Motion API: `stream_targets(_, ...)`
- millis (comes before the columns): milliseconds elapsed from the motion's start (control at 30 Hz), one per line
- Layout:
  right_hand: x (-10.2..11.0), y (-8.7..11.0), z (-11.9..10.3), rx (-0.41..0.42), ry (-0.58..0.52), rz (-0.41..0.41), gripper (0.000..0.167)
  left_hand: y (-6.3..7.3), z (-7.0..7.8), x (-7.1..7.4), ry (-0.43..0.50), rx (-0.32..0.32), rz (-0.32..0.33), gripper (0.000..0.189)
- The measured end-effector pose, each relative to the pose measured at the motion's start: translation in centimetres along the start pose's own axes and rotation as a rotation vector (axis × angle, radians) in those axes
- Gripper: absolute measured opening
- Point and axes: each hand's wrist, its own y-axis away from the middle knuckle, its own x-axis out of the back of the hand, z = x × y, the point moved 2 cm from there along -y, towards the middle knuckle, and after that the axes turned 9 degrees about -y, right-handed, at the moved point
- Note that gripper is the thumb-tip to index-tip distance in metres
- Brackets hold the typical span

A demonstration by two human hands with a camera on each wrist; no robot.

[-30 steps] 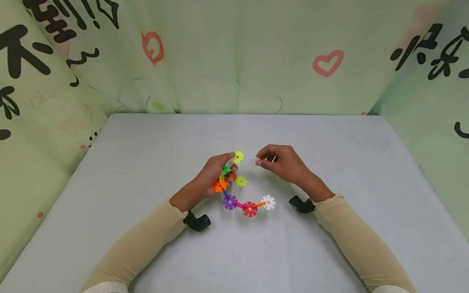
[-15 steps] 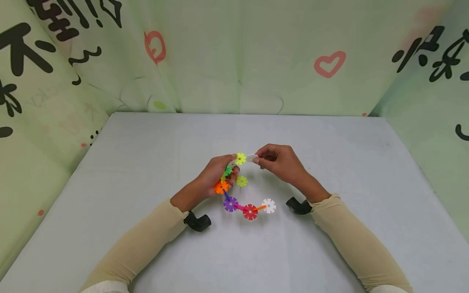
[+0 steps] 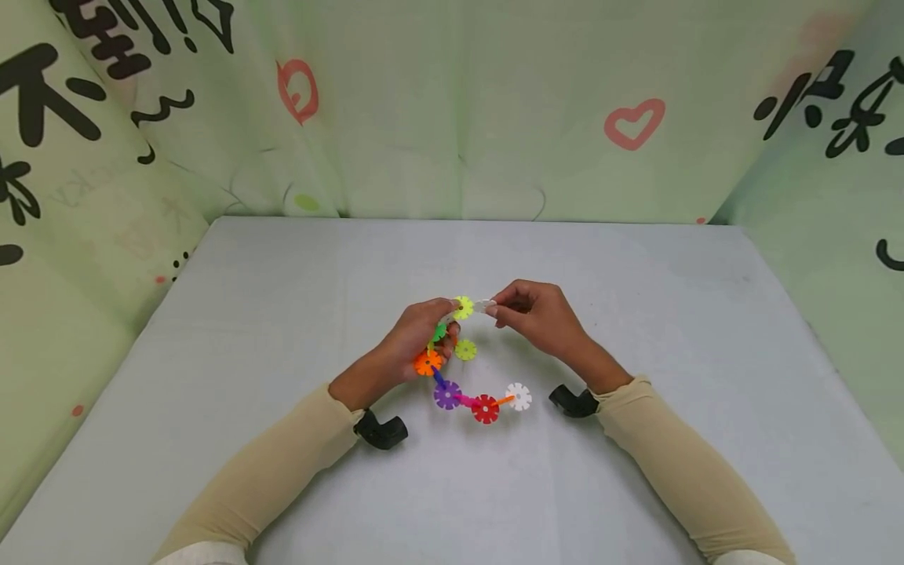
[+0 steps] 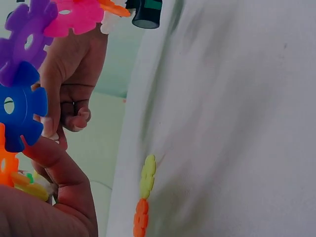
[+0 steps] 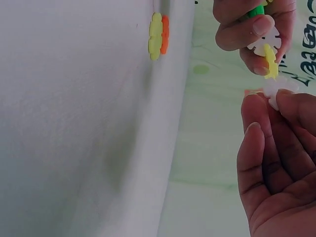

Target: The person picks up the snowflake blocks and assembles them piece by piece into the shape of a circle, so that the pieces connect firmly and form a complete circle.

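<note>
In the head view my left hand (image 3: 417, 333) grips a chain of notched plastic discs, with its thumb by a yellow disc (image 3: 463, 307) at the upper end. My right hand (image 3: 540, 311) pinches a white disc (image 3: 483, 305) at that yellow disc's edge; the right wrist view has the white disc's rim (image 5: 274, 88) right at the yellow disc (image 5: 270, 61). Below the left hand the chain curves through an orange disc (image 3: 428, 362), a blue disc (image 4: 22, 106), a purple disc (image 3: 447, 395) and a red disc (image 3: 485, 409) to another white disc (image 3: 519, 396). Left fingers hide part of it.
A yellow-green disc (image 3: 465, 350) joined to an orange disc (image 4: 141, 217) shows beside the left fingers. Beneath both hands spreads a table with a white cover (image 3: 636, 471). Behind it hangs a pale green printed curtain (image 3: 459, 118). Black wrist mounts (image 3: 381, 430) stick out from the sleeves.
My right hand has moved slightly left, bringing the white disc to the yellow disc's edge. The left hand has shifted a little right, and the chain's hanging part has swung slightly.
</note>
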Motion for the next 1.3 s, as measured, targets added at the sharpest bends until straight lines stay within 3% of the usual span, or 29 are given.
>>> stream_targets(433,0.04,0.24,0.68,-0.134,-0.167,-0.009,0.015,0.17,0.10,-0.45,-0.134,-0.049,0.027,0.030)
stream_targets(867,-0.88,0.57,-0.27,0.075,0.032,0.005,0.005,-0.09,-0.08,-0.58,-0.189,-0.013,0.023,0.031)
stream_targets(1133,-0.66,0.53,-0.18,0.041,0.095,-0.050,0.008,-0.11,0.05,-0.36,-0.129,-0.028,-0.104,0.032)
stream_targets(1300,-0.59,0.34,0.33,-0.022,0.169,-0.127,0.019,-0.17,-0.06,0.34,-0.078,-0.040,-0.138,0.043)
